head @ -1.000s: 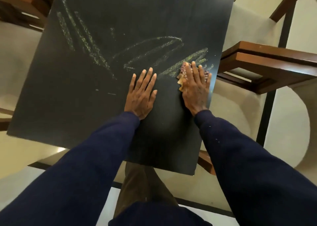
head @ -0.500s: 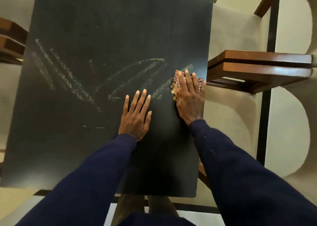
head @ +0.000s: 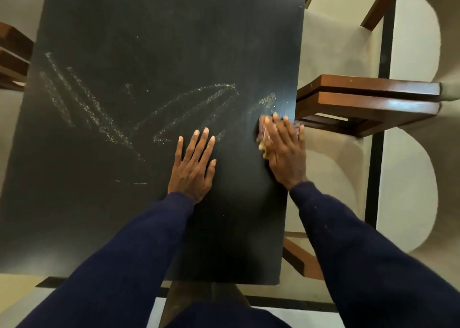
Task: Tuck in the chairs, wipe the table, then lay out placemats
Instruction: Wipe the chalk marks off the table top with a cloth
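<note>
A black table [head: 124, 215] fills the view, streaked with pale chalky marks [head: 194, 108] across its middle. My right hand [head: 286, 150] presses a small yellowish and purple cloth [head: 262, 138] flat against the tabletop near the right edge, fingers straight over it. The cloth is mostly hidden under that hand. My left hand [head: 193, 168] rests flat on the table beside it, fingers spread, holding nothing. A wooden chair [head: 373, 103] with a beige seat stands tucked at the table's right side.
Another wooden chair [head: 12, 61] shows at the left edge. A further chair part [head: 298, 255] pokes out under the table's near right corner. Beige floor with dark lines lies around the table.
My right hand has slid the cloth toward me along the right edge, rubbing away part of the chalk streak there. The left hand has stayed flat in place.
</note>
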Tool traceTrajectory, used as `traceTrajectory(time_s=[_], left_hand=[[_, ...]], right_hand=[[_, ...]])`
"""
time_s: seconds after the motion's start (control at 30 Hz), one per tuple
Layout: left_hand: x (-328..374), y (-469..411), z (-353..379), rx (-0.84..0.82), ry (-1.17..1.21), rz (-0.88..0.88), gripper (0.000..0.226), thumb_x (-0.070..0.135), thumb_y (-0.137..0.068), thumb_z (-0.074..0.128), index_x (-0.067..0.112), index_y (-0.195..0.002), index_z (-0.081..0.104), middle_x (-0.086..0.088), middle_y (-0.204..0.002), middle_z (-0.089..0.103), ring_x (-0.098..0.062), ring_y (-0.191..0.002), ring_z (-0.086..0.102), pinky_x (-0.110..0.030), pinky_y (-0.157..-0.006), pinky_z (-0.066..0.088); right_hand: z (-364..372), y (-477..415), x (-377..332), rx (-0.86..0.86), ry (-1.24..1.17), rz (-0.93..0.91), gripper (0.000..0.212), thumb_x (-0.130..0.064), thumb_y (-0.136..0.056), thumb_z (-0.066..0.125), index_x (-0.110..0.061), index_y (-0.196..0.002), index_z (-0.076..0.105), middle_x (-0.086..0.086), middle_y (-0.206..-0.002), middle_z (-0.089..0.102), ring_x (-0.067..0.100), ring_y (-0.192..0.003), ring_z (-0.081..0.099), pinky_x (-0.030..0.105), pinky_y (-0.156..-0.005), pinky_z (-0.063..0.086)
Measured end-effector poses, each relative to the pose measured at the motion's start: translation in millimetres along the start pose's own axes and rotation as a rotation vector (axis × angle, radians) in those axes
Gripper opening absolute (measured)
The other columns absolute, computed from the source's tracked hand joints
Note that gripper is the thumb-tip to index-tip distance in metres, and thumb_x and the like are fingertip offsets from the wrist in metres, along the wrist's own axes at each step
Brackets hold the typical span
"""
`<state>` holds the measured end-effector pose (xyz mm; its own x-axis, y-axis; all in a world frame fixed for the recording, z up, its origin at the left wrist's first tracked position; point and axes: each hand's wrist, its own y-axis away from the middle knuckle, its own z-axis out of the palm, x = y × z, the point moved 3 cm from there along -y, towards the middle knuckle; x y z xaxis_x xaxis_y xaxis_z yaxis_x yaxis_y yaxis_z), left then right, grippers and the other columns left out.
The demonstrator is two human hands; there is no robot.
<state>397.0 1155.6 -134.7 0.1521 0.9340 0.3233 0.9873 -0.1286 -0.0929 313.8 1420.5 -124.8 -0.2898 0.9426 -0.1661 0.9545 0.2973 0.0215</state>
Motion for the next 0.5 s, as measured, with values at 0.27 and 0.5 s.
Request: traceTrajectory(time_s=[0.27, 0.5], left_hand=[[-1.9, 4.3, 2.1, 0.006, -0.01, 0.002, 0.059, 0.029, -0.112, 0.041, 0.01, -0.167, 0.03, -0.009, -0.177, 0.019, -0.027, -0.164, 0.014, -0.061, -0.13, 0.015], [-1.1, 0.4, 2.6, 0.005, -0.01, -0.006, 0.06, 0.03, -0.111, 0.042, 0.01, -0.166, 0.03, -0.009, -0.176, 0.019, -0.027, -0.164, 0.016, -0.062, -0.129, 0.017]], right_hand=[[10.0, -37.4, -67.6, -0.004, -0.002, -0.087, 0.074, -0.039, -0.102, 0.05, -0.021, -0.17, 0.026, 0.009, -0.177, 0.021, 0.033, -0.164, 0.015, 0.068, -0.128, 0.015], [-1.8, 11.7, -1.7, -0.016, 0.019, -0.257, 0.071, -0.034, -0.104, 0.057, -0.02, -0.169, 0.03, 0.008, -0.177, 0.023, 0.032, -0.165, 0.014, 0.069, -0.126, 0.019]])
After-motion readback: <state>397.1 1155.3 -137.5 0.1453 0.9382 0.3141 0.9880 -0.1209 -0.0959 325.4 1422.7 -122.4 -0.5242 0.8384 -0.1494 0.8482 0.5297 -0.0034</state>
